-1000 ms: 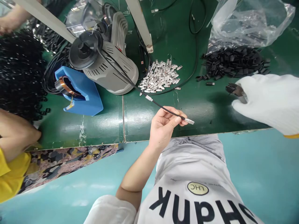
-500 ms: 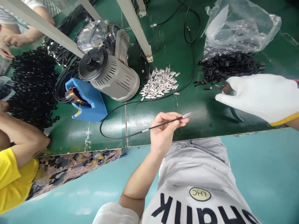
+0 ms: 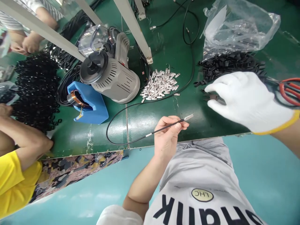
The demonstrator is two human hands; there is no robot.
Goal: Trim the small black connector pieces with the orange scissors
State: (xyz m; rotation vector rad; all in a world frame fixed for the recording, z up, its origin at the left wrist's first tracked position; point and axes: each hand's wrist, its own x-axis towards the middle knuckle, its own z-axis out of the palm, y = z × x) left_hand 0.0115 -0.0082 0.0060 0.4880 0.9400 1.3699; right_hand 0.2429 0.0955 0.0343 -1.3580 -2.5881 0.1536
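My bare left hand (image 3: 167, 137) pinches a thin black cable (image 3: 161, 128) close to its end, and the silver metal tip (image 3: 188, 117) points up and right. The rest of the cable loops across the green table (image 3: 145, 115) toward the far side. My right hand (image 3: 246, 100), in a white glove, is closed around pliers; their dark jaws (image 3: 212, 97) stick out to the left and their red handles (image 3: 289, 89) to the right. The jaws hover just below a pile of small black pieces (image 3: 229, 65), right of the cable tip.
A heap of silver metal clips (image 3: 161, 82) lies mid-table beside a grey machine (image 3: 112, 76) and a blue tape holder (image 3: 90, 104). A clear plastic bag (image 3: 239, 25) sits at back right. Black rings (image 3: 35, 87) are piled at left, by a co-worker's arm (image 3: 25, 140).
The cable has dropped from taut to a slack loop on the table. My gloved right hand has shifted left, and the pliers' red handles have come into view.
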